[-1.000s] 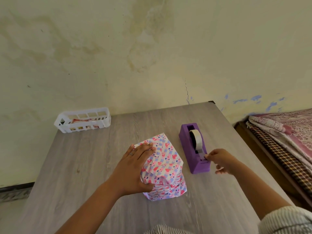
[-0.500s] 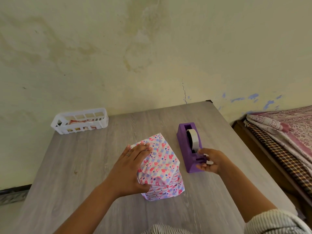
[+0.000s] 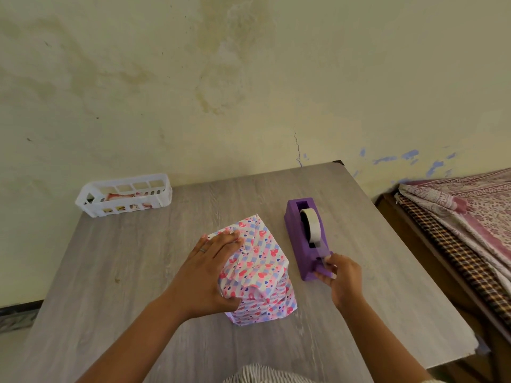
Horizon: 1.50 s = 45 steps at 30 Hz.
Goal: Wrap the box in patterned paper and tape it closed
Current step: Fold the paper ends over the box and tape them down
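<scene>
A box wrapped in pink, blue and white heart-patterned paper (image 3: 262, 269) stands on the grey wooden table (image 3: 110, 272). My left hand (image 3: 207, 275) lies over the box's left side and top, fingers spread flat on the paper with the thumb under the near fold. To the right stands a purple tape dispenser (image 3: 300, 233) with a roll of pale tape (image 3: 312, 225). My right hand (image 3: 341, 275) is at the dispenser's near end, fingertips pinching the tape end at the cutter.
A white slotted plastic basket (image 3: 124, 194) with some papers inside sits at the table's far left by the wall. A bed with patterned cloths (image 3: 464, 217) stands beyond the table's right edge. My striped clothing shows at the bottom.
My right hand has closed in on the dispenser's cutter end and now pinches the tape there. My left hand has stayed on the wrapped box.
</scene>
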Tool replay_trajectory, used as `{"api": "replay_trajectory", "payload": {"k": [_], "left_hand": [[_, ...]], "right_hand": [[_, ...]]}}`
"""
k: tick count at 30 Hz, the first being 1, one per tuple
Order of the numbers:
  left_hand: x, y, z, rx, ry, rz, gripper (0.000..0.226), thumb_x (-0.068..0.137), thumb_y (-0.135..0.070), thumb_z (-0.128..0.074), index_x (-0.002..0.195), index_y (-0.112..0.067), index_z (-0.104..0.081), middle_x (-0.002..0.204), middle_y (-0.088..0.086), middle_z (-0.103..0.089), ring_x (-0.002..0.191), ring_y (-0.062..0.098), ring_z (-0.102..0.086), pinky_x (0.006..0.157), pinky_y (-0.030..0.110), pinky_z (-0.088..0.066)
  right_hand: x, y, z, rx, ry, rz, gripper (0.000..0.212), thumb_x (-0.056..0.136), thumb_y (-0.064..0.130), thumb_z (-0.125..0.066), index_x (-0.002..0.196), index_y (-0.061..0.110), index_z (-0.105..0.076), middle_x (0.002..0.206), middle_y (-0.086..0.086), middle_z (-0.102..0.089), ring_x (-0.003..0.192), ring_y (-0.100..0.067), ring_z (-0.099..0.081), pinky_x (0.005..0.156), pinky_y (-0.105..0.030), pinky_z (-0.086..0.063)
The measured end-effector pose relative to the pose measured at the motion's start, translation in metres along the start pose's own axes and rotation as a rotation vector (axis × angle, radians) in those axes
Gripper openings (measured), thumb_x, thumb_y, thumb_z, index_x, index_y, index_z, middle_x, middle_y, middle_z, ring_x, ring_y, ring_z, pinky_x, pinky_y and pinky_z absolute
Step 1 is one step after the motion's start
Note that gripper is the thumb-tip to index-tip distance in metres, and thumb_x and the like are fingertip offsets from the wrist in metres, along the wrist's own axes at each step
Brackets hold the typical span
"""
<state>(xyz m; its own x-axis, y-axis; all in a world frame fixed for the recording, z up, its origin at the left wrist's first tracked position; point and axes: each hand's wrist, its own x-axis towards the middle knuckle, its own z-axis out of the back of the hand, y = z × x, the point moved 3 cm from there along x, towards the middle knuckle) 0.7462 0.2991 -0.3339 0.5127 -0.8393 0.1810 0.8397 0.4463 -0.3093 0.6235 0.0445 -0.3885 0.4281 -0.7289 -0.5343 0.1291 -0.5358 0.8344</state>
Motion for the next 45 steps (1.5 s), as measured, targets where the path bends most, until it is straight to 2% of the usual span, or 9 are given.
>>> {"api": "replay_trajectory", "payload": {"k": [8, 15, 25, 31, 33, 36, 38, 40, 45], "left_hand": [[0.0, -0.001, 0.0, -0.007, 0.001, 0.006, 0.102, 0.062, -0.076, -0.058, 0.144, -0.028, -0.023, 0.153, -0.01, -0.024, 0.142, 0.008, -0.017, 0.118, 0.036, -0.009], [0.0, -0.003, 0.002, -0.016, -0.012, -0.007, 0.102, 0.061, -0.076, -0.06, 0.143, -0.025, -0.029, 0.151, -0.007, -0.029, 0.141, 0.008, -0.019, 0.116, 0.033, -0.006], [0.0, -0.003, 0.0, -0.016, -0.019, 0.004, 0.103, 0.061, -0.076, -0.061, 0.145, -0.027, -0.026, 0.154, -0.01, -0.023, 0.142, 0.006, -0.015, 0.116, 0.031, -0.003], [-0.008, -0.008, -0.003, 0.007, -0.099, 0.061, 0.098, 0.064, -0.087, -0.045, 0.144, -0.035, -0.023, 0.154, -0.007, -0.021, 0.145, 0.021, -0.004, 0.115, 0.044, -0.003], [-0.01, -0.01, -0.002, -0.016, -0.127, 0.087, 0.098, 0.063, -0.088, -0.044, 0.143, -0.036, -0.022, 0.152, -0.001, -0.019, 0.144, 0.021, -0.008, 0.114, 0.054, -0.011], [-0.012, -0.013, 0.003, -0.089, -0.182, 0.102, 0.108, 0.06, -0.083, -0.056, 0.144, -0.028, -0.014, 0.149, 0.0, -0.018, 0.141, 0.015, -0.015, 0.109, 0.056, -0.028], [-0.011, -0.014, 0.004, -0.144, -0.218, 0.111, 0.116, 0.059, -0.081, -0.059, 0.145, -0.028, -0.002, 0.151, -0.004, -0.009, 0.141, 0.012, -0.012, 0.111, 0.049, -0.027], [-0.01, -0.014, 0.004, -0.182, -0.223, 0.133, 0.125, 0.057, -0.079, -0.064, 0.145, -0.029, 0.009, 0.154, -0.008, 0.004, 0.143, 0.012, -0.007, 0.112, 0.041, -0.025], [-0.009, -0.012, 0.005, -0.246, -0.214, 0.13, 0.134, 0.056, -0.066, -0.076, 0.144, -0.03, 0.019, 0.155, -0.008, 0.016, 0.145, 0.013, 0.0, 0.112, 0.041, -0.029]], "right_hand": [[0.011, -0.015, 0.009, 0.02, 0.037, -0.004, 0.013, 0.087, -0.005, -0.054, 0.1, -0.005, -0.056, 0.085, -0.009, -0.054, 0.08, -0.023, -0.057, 0.084, -0.049, -0.052], [0.015, -0.028, 0.012, -0.045, 0.007, 0.021, 0.009, 0.09, -0.003, -0.053, 0.081, -0.002, -0.055, 0.085, -0.014, -0.062, 0.082, -0.023, -0.061, 0.078, -0.042, -0.054], [0.02, -0.043, 0.026, -0.545, -0.171, 0.292, 0.011, 0.082, 0.004, -0.065, 0.072, 0.003, -0.06, 0.091, -0.012, -0.057, 0.077, -0.026, -0.056, 0.069, -0.042, -0.051], [-0.009, -0.023, 0.023, -0.687, -0.082, 0.519, 0.012, 0.09, 0.007, -0.06, 0.082, 0.017, -0.06, 0.077, 0.002, -0.063, 0.073, -0.019, -0.06, 0.07, -0.042, -0.055], [-0.02, 0.0, 0.013, -0.698, -0.065, 0.58, 0.012, 0.09, 0.007, -0.059, 0.089, 0.018, -0.06, 0.08, 0.0, -0.062, 0.075, -0.018, -0.059, 0.067, -0.034, -0.052], [-0.04, 0.032, -0.011, -0.778, 0.073, 0.634, 0.035, 0.089, 0.007, -0.061, 0.121, 0.02, -0.054, 0.077, 0.0, -0.062, 0.071, -0.007, -0.057, 0.061, -0.014, -0.041], [-0.058, 0.051, -0.033, -0.829, 0.227, 0.638, 0.06, 0.087, 0.008, -0.065, 0.139, 0.021, -0.037, 0.076, 0.0, -0.064, 0.067, -0.008, -0.059, 0.061, -0.013, -0.041], [-0.077, 0.068, -0.059, -0.81, 0.373, 0.621, 0.047, 0.086, 0.008, -0.066, 0.128, 0.013, -0.046, 0.083, 0.001, -0.066, 0.065, -0.004, -0.06, 0.062, -0.012, -0.042], [-0.109, 0.069, -0.134, -0.889, 0.753, 0.565, 0.063, 0.088, 0.011, -0.065, 0.142, 0.014, -0.034, 0.076, -0.005, -0.071, 0.062, -0.006, -0.061, 0.061, -0.016, -0.05]]}}
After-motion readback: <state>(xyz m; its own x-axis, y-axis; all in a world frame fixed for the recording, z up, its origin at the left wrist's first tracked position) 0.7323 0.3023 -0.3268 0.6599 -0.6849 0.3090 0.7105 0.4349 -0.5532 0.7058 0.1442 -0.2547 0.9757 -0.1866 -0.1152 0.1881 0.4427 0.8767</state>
